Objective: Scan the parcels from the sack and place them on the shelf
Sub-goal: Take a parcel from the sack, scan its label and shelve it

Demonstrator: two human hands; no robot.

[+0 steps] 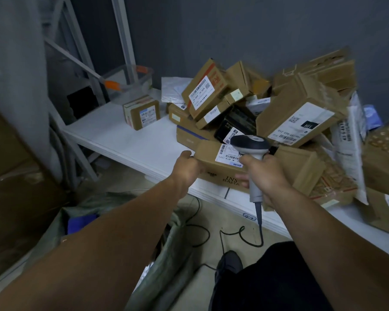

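Observation:
My left hand grips the left end of a brown cardboard parcel with a white barcode label, held at the front edge of the low white shelf. My right hand grips the handle of a grey barcode scanner, whose dark head sits just above the parcel's label. The scanner's cable hangs down to the floor. A grey-green sack lies open below my left forearm, with something blue inside.
A heap of cardboard parcels and white mailer bags covers the right half of the shelf. One small taped box stands alone at the shelf's left. A clear plastic tub and a metal rack frame stand behind. Large brown cartons rise at the far left.

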